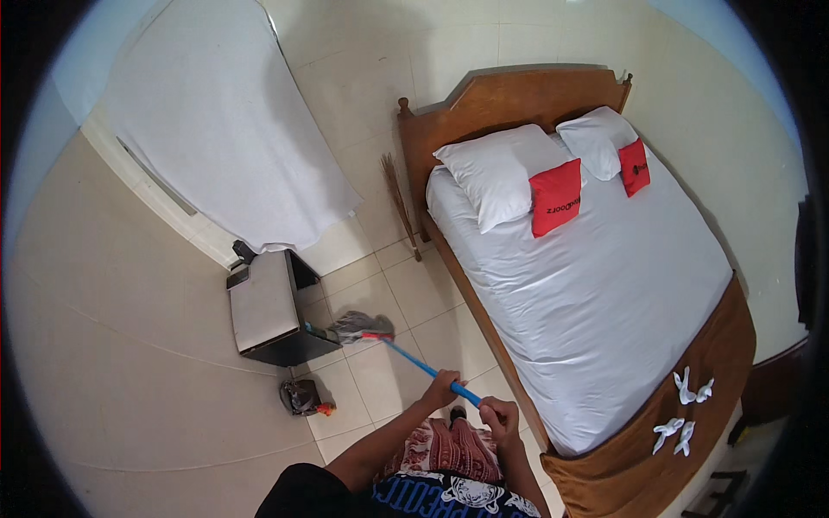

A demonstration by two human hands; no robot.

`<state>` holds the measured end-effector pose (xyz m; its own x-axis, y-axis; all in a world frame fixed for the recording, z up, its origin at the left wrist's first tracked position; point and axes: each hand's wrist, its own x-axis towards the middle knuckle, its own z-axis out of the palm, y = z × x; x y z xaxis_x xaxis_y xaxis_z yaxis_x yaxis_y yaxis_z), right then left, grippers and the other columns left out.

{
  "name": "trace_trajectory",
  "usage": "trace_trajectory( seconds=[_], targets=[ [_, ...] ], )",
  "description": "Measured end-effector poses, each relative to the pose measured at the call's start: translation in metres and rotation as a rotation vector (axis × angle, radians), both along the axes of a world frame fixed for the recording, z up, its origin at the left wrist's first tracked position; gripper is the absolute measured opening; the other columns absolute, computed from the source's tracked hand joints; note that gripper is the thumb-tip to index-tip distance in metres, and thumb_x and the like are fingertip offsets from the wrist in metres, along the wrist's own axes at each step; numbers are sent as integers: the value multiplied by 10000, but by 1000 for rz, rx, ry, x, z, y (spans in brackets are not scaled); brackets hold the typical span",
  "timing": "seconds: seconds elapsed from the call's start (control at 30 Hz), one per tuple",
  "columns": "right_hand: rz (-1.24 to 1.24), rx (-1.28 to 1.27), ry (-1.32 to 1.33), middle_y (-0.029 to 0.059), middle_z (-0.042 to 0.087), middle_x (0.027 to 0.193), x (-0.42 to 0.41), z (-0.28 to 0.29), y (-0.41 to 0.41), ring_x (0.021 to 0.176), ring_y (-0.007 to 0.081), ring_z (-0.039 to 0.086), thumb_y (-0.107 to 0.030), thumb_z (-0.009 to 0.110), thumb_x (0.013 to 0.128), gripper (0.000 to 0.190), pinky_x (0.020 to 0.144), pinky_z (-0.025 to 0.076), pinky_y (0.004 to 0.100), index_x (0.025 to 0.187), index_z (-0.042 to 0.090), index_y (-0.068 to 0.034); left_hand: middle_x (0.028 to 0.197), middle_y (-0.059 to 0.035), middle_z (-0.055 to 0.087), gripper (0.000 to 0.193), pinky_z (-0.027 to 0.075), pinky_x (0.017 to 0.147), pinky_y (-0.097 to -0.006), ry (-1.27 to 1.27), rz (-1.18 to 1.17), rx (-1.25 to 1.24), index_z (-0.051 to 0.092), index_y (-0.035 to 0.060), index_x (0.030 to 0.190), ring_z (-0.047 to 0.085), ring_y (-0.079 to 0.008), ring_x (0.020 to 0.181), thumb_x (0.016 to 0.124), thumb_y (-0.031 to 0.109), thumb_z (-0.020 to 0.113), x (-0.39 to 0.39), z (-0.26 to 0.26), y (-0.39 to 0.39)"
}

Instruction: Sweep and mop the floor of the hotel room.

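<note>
Both of my hands grip the blue pole (414,358) of a mop, which slants down and away to the left. My left hand (444,388) is wrapped around the pole's lower grip area. Closer to my body, my right hand (500,417) holds the upper end, its thumb lying along the top. A red clamp (377,336) joins the pole to a grey string mop head (358,326). The mop head rests on the cream floor tiles (375,294), close beside the open side of a small dark cabinet (291,348).
To the right stands a wooden bed (476,330) with white pillows (502,175) and red cushions (557,199). A stick broom (401,207) leans near its headboard. A waste bin (300,397) sits by the cabinet, which carries a phone (238,278). A white curtain (227,129) hangs behind.
</note>
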<state>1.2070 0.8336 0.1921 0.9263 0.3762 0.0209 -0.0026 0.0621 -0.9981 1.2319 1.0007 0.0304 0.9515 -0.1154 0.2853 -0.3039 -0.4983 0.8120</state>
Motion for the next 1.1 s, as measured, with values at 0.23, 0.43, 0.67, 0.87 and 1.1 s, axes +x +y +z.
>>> trace_trajectory(
  seconds=[0.23, 0.43, 0.67, 0.87, 1.1],
  targets=[
    [-194, -189, -343, 116, 521, 613, -15, 0, 44, 509, 174, 472, 23, 525, 684, 46, 478, 357, 263, 641, 510, 28, 633, -112, 454, 254, 350, 567, -378, 48, -274, -56, 406, 54, 599, 449, -303, 636, 700, 190, 595, 47, 0, 3],
    [-318, -250, -338, 67, 439, 532, -19, -29, 77, 470, 143, 408, 0, 500, 704, 127, 449, 309, 255, 587, 455, 21, 698, -97, 477, 307, 405, 593, -382, 197, -460, 111, 470, 75, 604, 478, -286, 721, 647, 329, 636, 68, -35, 17],
    [-300, 235, -118, 39, 401, 434, -7, 26, 66, 350, 74, 324, -114, 465, 766, 303, 345, 231, 216, 503, 435, 33, 720, -111, 498, 308, 412, 616, -389, 206, -263, 180, 496, 59, 647, 483, -285, 764, 679, 343, 609, 28, 5, 30],
    [-145, 74, 28, 37, 380, 423, -9, 34, 71, 388, 108, 318, -201, 487, 797, 375, 449, 296, 258, 486, 410, -7, 608, -135, 529, 283, 420, 587, -405, 256, -163, 257, 523, 60, 573, 506, -321, 640, 740, 287, 539, -6, 35, 63],
    [-253, -66, 12, 32, 374, 429, -14, 46, 80, 432, 116, 343, -133, 475, 769, 336, 460, 298, 251, 470, 396, -3, 606, -107, 505, 222, 400, 559, -405, 7, -120, 109, 515, 63, 594, 490, -308, 627, 714, 239, 575, 16, 31, 52]
  ],
)
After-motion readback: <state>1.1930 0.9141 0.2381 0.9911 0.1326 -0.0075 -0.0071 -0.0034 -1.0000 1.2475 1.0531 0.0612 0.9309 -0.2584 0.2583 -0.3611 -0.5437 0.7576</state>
